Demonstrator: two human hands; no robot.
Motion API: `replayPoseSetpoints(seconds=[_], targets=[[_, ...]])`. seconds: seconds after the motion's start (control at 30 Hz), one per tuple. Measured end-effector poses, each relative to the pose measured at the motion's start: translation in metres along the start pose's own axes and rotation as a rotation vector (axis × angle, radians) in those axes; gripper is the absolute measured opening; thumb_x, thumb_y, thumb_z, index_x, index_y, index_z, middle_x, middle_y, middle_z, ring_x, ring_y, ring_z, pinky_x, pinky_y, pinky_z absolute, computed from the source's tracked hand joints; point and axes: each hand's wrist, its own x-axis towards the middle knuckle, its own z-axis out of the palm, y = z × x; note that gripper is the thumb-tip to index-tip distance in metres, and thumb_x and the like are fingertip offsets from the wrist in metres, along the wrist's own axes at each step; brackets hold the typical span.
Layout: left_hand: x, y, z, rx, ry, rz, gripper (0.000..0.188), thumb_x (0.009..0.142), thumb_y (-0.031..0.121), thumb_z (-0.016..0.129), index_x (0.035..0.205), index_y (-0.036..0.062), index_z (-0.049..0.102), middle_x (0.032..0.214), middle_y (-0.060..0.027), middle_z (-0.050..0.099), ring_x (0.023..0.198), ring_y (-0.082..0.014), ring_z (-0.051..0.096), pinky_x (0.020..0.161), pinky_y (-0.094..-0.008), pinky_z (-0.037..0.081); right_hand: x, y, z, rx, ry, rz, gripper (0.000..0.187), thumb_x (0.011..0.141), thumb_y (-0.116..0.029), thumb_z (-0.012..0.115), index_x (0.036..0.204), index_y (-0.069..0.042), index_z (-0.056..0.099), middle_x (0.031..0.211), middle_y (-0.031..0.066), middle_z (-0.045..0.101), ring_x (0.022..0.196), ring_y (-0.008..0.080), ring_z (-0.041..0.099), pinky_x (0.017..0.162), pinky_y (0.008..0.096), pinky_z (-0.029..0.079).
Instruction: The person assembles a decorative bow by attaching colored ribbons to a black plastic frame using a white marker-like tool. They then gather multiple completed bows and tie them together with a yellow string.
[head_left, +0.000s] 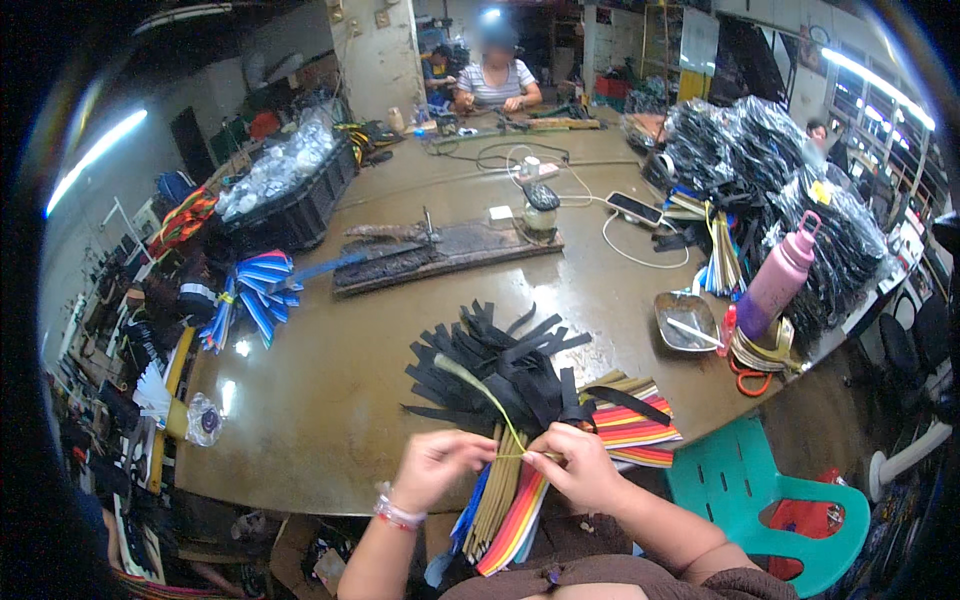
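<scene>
Near the table's front edge, my left hand (445, 468) and my right hand (575, 465) face each other over a bundle of khaki webbing strips (497, 500). Both hands are closed in a pinch on a thin yellow-green tie (508, 456) that crosses the strips. A loose length of the tie runs up over a pile of black strips (485, 365). Striped red, yellow and pink strips (522, 520) hang under my right hand, over the edge. More striped strips (635, 420) fan out to the right. My fingers partly hide where the tie meets the bundle.
A scorched wooden board (470, 255) with a glass jar (540, 212) lies mid-table. Right stand a metal dish (686, 322), pink bottle (778, 275), phone (634, 209) and plastic-wrapped black goods (740, 150). Blue strips (250, 295) lie left; a green chair (765, 500) stands right.
</scene>
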Motion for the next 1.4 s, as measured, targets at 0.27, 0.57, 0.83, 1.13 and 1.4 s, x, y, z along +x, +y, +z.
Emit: replayPoseSetpoints(seconds=[0.27,0.57,0.83,1.13,1.4], targets=[[-0.002,-0.005,0.022,0.949,-0.008,0.772,0.014,0.079,0.015,0.067,0.090,0.0066,0.066,0.107,-0.0019,0.062,0.087,-0.0195,0.057,0.073,-0.0314,0.047,0.004,-0.005,-0.004,-0.028,-0.167,0.118,0.017,0.084,-0.016,0.066,0.083,0.000,0.064,0.073,0.0122,0.059,0.065,0.0216,0.059,0.059,0.0334,0.047],[0.002,-0.015,0.012,0.852,-0.154,0.533,0.013,0.079,0.016,0.068,0.090,0.0092,0.065,0.088,-0.0038,0.064,0.078,-0.0220,0.057,0.073,-0.0343,0.046,-0.004,-0.012,-0.002,-0.253,-0.209,-0.033,0.014,0.085,-0.015,0.063,0.091,-0.003,0.063,0.079,0.0143,0.061,0.074,0.0317,0.062,0.068,0.0388,0.050],[0.012,-0.015,0.015,0.822,-0.122,1.008,0.022,0.071,0.012,0.072,0.093,0.0144,0.068,0.088,-0.0010,0.061,0.069,-0.0169,0.058,0.055,-0.0284,0.048,0.014,0.020,-0.012,0.197,-0.555,0.143,0.026,0.092,-0.024,0.054,0.090,0.000,0.063,0.077,0.0118,0.065,0.075,0.0192,0.062,0.071,0.0340,0.048],[0.025,-0.020,0.025,0.639,-0.231,1.007,0.019,0.070,0.010,0.074,0.087,0.0099,0.068,0.096,-0.0020,0.065,0.078,-0.0195,0.060,0.063,-0.0315,0.050,0.016,0.034,-0.012,0.412,-0.553,0.085,0.019,0.088,-0.018,0.057,0.082,-0.001,0.062,0.072,0.0056,0.065,0.070,0.0136,0.059,0.069,0.0300,0.047],[0.020,-0.028,0.018,0.461,-0.366,0.664,0.014,0.080,0.013,0.068,0.084,0.0061,0.057,0.077,-0.0070,0.060,0.070,-0.0249,0.057,0.064,-0.0357,0.047,-0.005,0.022,-0.017,0.019,-0.222,0.009,0.021,0.085,-0.022,0.065,0.079,-0.003,0.059,0.071,0.0120,0.062,0.066,0.0235,0.062,0.059,0.0355,0.048]])
